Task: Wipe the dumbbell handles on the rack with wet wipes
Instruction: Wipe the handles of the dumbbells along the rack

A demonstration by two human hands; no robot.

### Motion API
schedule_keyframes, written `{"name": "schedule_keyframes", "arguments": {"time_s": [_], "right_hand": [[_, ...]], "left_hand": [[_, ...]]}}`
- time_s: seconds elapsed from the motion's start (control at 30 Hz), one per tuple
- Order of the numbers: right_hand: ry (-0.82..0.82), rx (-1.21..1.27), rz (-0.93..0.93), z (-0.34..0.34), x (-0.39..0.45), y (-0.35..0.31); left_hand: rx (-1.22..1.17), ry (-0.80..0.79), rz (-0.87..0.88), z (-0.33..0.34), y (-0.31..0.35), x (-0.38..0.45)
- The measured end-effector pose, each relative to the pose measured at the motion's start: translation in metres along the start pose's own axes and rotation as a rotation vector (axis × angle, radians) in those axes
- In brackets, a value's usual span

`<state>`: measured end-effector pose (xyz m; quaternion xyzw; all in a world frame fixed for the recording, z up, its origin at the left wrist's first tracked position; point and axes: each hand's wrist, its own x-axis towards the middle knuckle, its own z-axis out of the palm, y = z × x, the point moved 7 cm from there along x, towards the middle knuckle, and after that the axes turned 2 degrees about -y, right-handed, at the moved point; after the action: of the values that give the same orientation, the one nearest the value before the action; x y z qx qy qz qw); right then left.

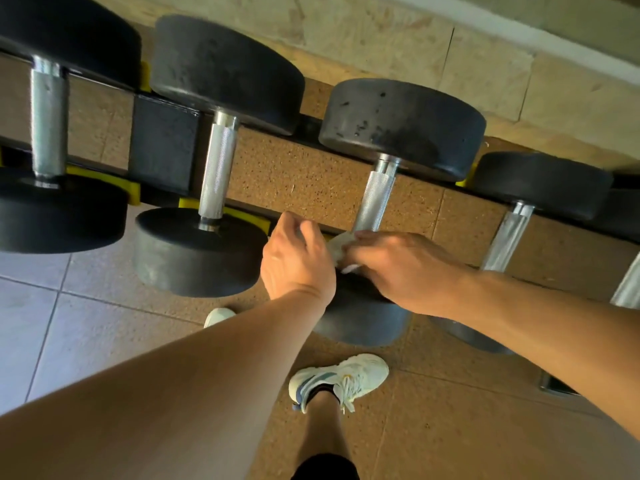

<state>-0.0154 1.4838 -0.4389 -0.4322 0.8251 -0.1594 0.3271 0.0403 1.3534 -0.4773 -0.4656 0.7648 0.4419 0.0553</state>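
Right hand point(398, 268): fingers curled, pinching a white wet wipe point(337, 245) at the near end of a knurled steel handle point(375, 199).
Left hand point(294, 258): just beside the right, fingers bent toward the same wipe; whether they actually grip it cannot be told.
Wipe: crumpled, between both hands, touching the handle's lower end.
Dumbbell point(401, 126) under the hands: far head exposed, near head mostly hidden by the wrists.
Left of the hands: second dumbbell point(225, 74), then a third point(48, 116).
Right of the hands: another dumbbell point(540, 183).
All rest on a black rack point(162, 143) with yellow cradles.
Below the arms: white sneaker point(341, 379) on speckled floor.
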Motion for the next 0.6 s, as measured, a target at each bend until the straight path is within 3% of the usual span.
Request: {"name": "schedule_keyframes", "arguments": {"time_s": [0.07, 0.17, 0.23, 0.37, 0.47, 0.53, 0.6], "right_hand": [[0.038, 0.324, 0.172, -0.015, -0.003, 0.005], [0.283, 0.786, 0.435, -0.024, -0.019, 0.025], [0.357, 1.064, 0.592, -0.011, -0.026, 0.037], [0.608, 0.992, 0.9, 0.005, -0.032, 0.064], [0.775, 0.965, 1.003, 0.014, -0.034, 0.067], [0.825, 0.955, 1.088, 0.019, -0.037, 0.065], [0.8, 1.122, 1.07, 0.029, -0.031, 0.061]], "left_hand": [[0.008, -0.008, 0.025, -0.001, 0.003, -0.001], [0.028, -0.063, 0.126, 0.002, 0.011, -0.003], [0.074, -0.109, 0.233, 0.005, 0.018, -0.004], [0.148, -0.156, 0.297, 0.012, 0.021, -0.004], [0.148, -0.157, 0.289, 0.013, 0.019, -0.003], [0.152, -0.154, 0.277, 0.013, 0.018, -0.002], [0.171, -0.147, 0.274, 0.012, 0.018, -0.002]]}}
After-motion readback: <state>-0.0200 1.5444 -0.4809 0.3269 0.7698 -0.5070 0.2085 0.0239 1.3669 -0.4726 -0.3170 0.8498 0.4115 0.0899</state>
